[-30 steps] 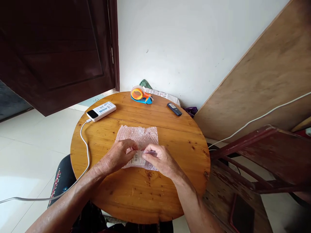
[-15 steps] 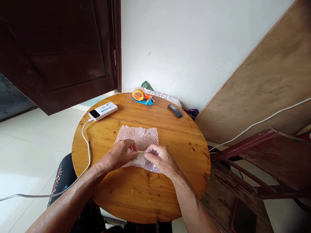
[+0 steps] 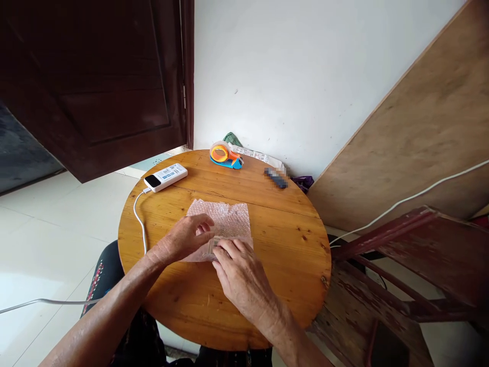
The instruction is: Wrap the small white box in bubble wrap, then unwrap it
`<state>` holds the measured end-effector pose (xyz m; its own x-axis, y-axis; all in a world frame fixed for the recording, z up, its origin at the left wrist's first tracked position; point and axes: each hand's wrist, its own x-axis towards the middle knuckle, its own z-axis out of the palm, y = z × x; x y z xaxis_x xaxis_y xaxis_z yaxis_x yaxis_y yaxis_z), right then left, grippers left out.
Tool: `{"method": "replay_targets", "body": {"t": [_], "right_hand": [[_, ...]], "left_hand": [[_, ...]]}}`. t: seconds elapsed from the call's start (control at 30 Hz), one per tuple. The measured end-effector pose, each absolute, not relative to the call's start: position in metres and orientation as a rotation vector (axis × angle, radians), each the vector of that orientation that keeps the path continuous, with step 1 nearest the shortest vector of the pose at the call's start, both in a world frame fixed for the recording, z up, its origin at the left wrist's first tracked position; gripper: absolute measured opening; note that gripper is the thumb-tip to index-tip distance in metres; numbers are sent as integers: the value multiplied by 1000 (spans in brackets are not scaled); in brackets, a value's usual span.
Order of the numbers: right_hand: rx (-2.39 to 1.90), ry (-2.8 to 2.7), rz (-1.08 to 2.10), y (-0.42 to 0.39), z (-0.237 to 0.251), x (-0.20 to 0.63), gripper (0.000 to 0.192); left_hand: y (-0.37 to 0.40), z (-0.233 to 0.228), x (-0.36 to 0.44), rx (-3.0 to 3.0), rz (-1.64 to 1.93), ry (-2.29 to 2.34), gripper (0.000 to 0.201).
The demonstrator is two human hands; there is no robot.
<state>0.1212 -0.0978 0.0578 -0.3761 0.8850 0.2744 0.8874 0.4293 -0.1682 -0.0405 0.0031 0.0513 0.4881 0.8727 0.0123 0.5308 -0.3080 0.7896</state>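
Observation:
A sheet of pink bubble wrap lies flat in the middle of the round wooden table. At its near edge a small labelled packet is rolled into the wrap and mostly hidden. My left hand pinches the wrap's near left edge, fingers curled on it. My right hand lies palm down over the near right part, its fingertips pressing on the packet.
A white power bank with a white cable lies at the far left. An orange and blue tape dispenser and a small dark device sit at the far edge. A dark door, a wooden board and a reddish wooden frame surround the table.
My right hand has slid left and forward over the wrapped packet, covering it. My left hand stays on the wrap's left edge. The view has shifted slightly.

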Motion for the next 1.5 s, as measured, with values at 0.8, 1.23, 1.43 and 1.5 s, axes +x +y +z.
{"method": "replay_targets", "body": {"t": [0.8, 1.23, 1.43, 1.5], "right_hand": [[-1377, -2584, -101, -72, 57, 129, 8], [-1367, -2668, -64, -65, 69, 126, 10], [-1330, -2707, -109, -63, 69, 126, 3], [-1331, -2731, -159, -61, 67, 123, 7]], "left_hand": [[-33, 27, -77, 1289, 656, 1341, 37], [-41, 30, -67, 1251, 723, 1343, 42], [-25, 23, -66, 1753, 540, 1632, 28], [-23, 23, -59, 1872, 548, 1724, 26]]}}
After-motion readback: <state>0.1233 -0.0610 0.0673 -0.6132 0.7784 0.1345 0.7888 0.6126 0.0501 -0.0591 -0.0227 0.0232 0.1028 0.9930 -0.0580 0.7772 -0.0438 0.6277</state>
